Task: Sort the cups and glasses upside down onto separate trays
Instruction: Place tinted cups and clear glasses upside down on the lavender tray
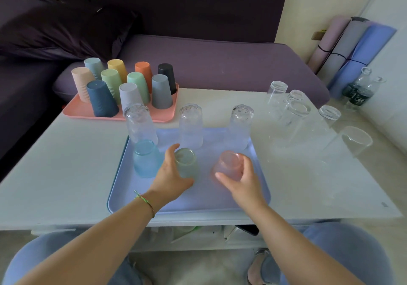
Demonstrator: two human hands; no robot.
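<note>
On the blue tray [154, 203], near its middle, stand the two tinted glasses I am setting down rims-down: a green glass [187, 163] under my left hand [170, 174] and a pink glass [228, 165] under my right hand [241, 179]. Each hand curls around its glass from the near side, thumb and fingers cupping the wall, wrists low, forearms reaching over the worktop [66, 163] edge. Risk, as I judge it: letting go crookedly could tip either one, or knock the green glass into the blue glass [145, 159] just beside it. Clear glasses [295, 110] wait to the right; the pink tray [83, 110] already carries the cups.
</note>
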